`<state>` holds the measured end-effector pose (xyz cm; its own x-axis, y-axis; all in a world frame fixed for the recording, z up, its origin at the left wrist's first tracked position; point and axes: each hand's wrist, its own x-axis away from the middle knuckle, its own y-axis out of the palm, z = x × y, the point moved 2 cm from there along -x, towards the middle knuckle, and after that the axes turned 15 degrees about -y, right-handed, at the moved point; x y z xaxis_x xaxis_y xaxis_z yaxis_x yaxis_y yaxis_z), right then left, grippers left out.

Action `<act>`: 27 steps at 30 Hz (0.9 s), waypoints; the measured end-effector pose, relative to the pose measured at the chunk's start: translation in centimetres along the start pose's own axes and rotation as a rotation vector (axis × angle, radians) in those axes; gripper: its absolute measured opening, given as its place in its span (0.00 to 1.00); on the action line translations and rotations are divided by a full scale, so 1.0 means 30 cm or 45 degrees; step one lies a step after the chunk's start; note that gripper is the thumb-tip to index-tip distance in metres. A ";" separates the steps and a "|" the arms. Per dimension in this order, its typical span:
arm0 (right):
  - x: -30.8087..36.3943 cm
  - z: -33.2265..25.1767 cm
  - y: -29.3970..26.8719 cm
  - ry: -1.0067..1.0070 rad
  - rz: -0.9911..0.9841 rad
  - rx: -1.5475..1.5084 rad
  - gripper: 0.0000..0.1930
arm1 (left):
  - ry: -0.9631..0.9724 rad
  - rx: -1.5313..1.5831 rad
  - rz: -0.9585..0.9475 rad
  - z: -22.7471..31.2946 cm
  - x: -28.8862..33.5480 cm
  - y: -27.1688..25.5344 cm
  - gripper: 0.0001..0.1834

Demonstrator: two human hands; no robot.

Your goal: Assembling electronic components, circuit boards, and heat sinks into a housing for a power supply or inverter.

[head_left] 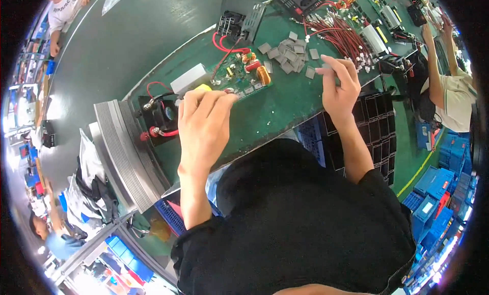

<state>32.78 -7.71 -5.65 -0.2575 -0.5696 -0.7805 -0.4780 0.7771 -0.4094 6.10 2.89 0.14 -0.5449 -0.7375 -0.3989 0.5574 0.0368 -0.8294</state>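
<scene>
We have the circuit board (235,75) wired, grey squares (288,56) loose; right hand (342,89) loosely spread, left hand (205,126) we can't tell.

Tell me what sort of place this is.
It looks like an electronics assembly workshop: a green circuit board with parts mounted on it lies on the workbench, a bundle of red wires lies farther along, and blue plastic crates stand off to the right.
</scene>
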 end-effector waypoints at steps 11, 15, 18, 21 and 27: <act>0.004 0.045 0.009 0.027 0.019 0.174 0.07 | -0.164 -0.106 0.070 -0.042 0.011 0.051 0.28; -0.008 0.016 0.015 0.000 -0.065 0.172 0.06 | -0.265 -0.096 0.057 -0.056 0.013 0.056 0.31; -0.051 -0.113 0.050 -0.399 -0.388 0.074 0.04 | -0.314 -0.037 0.067 -0.071 0.018 0.057 0.35; -0.050 -0.231 0.135 -0.348 -0.455 -0.298 0.06 | -0.313 -0.009 0.069 -0.066 0.020 0.052 0.38; -0.020 -0.282 0.262 -0.437 -0.349 -0.015 0.11 | -0.311 -0.058 0.101 -0.021 0.033 0.047 0.40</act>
<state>22.06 -3.53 -4.41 0.1733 -0.6310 -0.7562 -0.4996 0.6054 -0.6196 5.95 2.65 -1.67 -0.3298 -0.8719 -0.3618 0.5608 0.1274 -0.8181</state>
